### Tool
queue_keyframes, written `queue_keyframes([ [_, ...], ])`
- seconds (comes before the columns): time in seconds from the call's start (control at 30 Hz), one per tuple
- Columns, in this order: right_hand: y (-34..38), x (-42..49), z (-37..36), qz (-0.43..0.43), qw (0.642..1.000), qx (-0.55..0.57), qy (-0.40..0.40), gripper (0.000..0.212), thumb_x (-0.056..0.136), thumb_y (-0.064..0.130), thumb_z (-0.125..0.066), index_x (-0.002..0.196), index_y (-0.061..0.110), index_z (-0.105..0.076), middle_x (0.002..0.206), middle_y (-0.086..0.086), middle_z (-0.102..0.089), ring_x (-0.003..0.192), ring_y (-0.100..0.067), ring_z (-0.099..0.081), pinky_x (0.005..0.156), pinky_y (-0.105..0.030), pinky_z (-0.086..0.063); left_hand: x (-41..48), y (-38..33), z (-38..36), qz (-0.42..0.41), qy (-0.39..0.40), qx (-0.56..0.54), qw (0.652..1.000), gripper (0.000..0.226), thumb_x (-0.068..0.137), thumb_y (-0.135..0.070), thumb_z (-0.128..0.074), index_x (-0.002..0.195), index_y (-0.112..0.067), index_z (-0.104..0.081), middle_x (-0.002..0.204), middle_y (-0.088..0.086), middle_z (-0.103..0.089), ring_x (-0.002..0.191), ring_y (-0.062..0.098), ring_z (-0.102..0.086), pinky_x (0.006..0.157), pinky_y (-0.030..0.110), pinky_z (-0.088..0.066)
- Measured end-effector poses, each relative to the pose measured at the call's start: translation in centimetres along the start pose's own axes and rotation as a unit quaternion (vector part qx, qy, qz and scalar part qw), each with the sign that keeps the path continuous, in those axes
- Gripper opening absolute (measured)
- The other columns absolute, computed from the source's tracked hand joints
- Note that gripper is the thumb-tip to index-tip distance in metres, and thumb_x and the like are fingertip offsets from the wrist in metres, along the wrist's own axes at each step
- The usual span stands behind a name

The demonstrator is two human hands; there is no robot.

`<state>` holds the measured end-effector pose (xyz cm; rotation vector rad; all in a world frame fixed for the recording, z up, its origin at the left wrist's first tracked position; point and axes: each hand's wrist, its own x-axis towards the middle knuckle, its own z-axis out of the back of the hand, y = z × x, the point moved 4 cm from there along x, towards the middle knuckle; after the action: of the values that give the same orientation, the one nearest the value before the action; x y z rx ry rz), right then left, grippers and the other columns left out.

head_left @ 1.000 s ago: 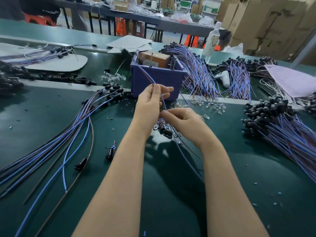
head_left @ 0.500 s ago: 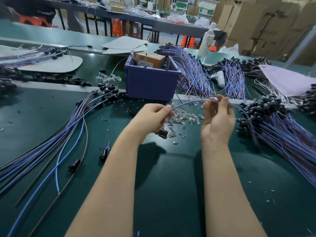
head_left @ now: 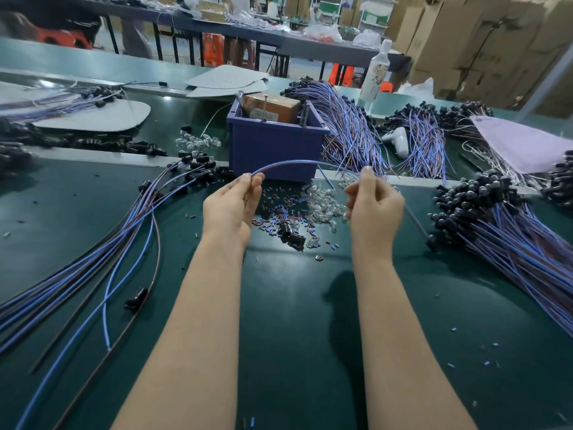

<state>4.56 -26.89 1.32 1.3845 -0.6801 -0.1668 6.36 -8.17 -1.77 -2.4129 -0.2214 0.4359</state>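
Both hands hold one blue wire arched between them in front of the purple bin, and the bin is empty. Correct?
Not quite. The head view shows the purple bin is not empty: a brown cardboard box sits in it. The rest holds: the left hand and the right hand hold one blue wire arched between them in front of the bin.

A thin blue wire [head_left: 294, 162] arches in mid-air from nine to three o'clock, its tail trailing toward four.
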Motion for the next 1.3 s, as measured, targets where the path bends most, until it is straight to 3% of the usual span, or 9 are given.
queue_keyframes([
  [0.1,2.4,-1.5,-0.9,0.222,0.969,-0.109,-0.012,0.022,0.095,0.024,-0.052,0.086,0.010,-0.066,0.081,-0.001,-0.063,0.080,-0.016,-0.055,0.078,-0.028,-0.043,-0.4,0.1,-0.8,-0.074,0.047,0.175,0.981,0.013,0.094,-0.003,-0.054,0.083,-0.004,-0.060,0.066,0.004,-0.068,0.054,0.001,-0.064,0.058,0.011,-0.052],
  [0.17,2.4,-1.8,-2.2,0.249,0.943,-0.207,0.070,0.026,0.097,0.026,-0.051,0.114,0.011,-0.064,0.114,-0.003,-0.063,0.115,-0.019,-0.049,0.103,-0.026,-0.032,-1.0,0.4,-1.7,-0.120,0.112,0.283,0.945,0.014,0.095,-0.004,-0.053,0.084,-0.005,-0.061,0.070,0.003,-0.068,0.055,0.000,-0.064,0.059,0.011,-0.052],
  [0.23,1.0,-1.4,-3.1,0.207,0.917,-0.304,0.157,0.032,0.098,0.028,-0.048,0.124,0.013,-0.059,0.126,-0.005,-0.060,0.126,-0.023,-0.043,0.112,-0.037,-0.024,-1.5,0.8,-2.5,-0.132,0.163,0.328,0.921,0.015,0.095,-0.004,-0.054,0.083,-0.007,-0.062,0.065,-0.002,-0.068,0.055,0.000,-0.063,0.060,0.013,-0.054],
  [0.33,0.0,-1.4,-3.1,0.153,0.923,-0.284,0.211,0.024,0.098,0.024,-0.049,0.103,0.010,-0.068,0.095,-0.007,-0.068,0.088,-0.023,-0.057,0.083,-0.032,-0.040,-1.5,0.8,-2.4,-0.135,0.169,0.334,0.917,0.016,0.094,-0.004,-0.055,0.081,-0.008,-0.063,0.060,-0.006,-0.068,0.055,0.000,-0.063,0.059,0.013,-0.053],
  [0.4,0.1,-1.5,-3.0,0.152,0.933,-0.250,0.210,0.021,0.096,0.020,-0.053,0.093,0.007,-0.068,0.078,-0.005,-0.062,0.073,-0.018,-0.049,0.066,-0.025,-0.030,-1.0,0.8,-1.9,-0.142,0.131,0.353,0.916,0.013,0.094,-0.006,-0.056,0.083,-0.004,-0.064,0.062,-0.003,-0.068,0.051,0.000,-0.061,0.056,0.013,-0.052],
  [0.93,-1.3,-1.1,-3.1,0.079,0.950,-0.204,0.223,0.019,0.096,0.019,-0.053,0.079,0.018,-0.063,0.055,0.012,-0.046,0.051,0.000,-0.041,0.053,-0.008,-0.033,-0.7,1.0,-1.5,-0.204,0.042,0.543,0.813,0.032,0.094,-0.031,-0.057,0.064,-0.019,-0.061,0.051,-0.009,-0.061,0.041,-0.005,-0.051,0.059,0.021,-0.046],
  [1.13,-2.4,1.0,-0.8,-0.005,0.981,-0.139,0.136,0.021,0.098,0.018,-0.047,0.084,0.015,-0.064,0.067,0.001,-0.055,0.063,-0.013,-0.047,0.064,-0.028,-0.038,-0.4,-1.2,0.2,-0.221,-0.074,0.515,0.825,0.035,0.097,-0.030,-0.051,0.065,-0.017,-0.058,0.063,-0.006,-0.063,0.061,0.006,-0.056,0.071,0.025,-0.043],
  [1.23,-2.4,0.7,-1.1,-0.009,0.986,-0.119,0.114,0.020,0.098,0.018,-0.047,0.087,0.013,-0.063,0.066,0.000,-0.055,0.064,-0.015,-0.047,0.065,-0.029,-0.039,-0.7,-1.0,-0.4,-0.249,-0.057,0.524,0.813,0.015,0.094,-0.019,-0.053,0.096,-0.013,-0.067,0.095,0.003,-0.067,0.093,0.020,-0.062,0.088,0.029,-0.046],
  [1.3,-2.0,0.0,-2.1,0.012,0.985,-0.112,0.129,0.016,0.097,0.017,-0.048,0.088,0.014,-0.061,0.065,-0.001,-0.055,0.065,-0.017,-0.050,0.065,-0.030,-0.042,-1.1,0.0,-1.5,-0.258,0.005,0.568,0.782,0.023,0.092,-0.019,-0.056,0.112,-0.016,-0.067,0.121,0.008,-0.058,0.115,0.024,-0.052,0.101,0.028,-0.037],
])
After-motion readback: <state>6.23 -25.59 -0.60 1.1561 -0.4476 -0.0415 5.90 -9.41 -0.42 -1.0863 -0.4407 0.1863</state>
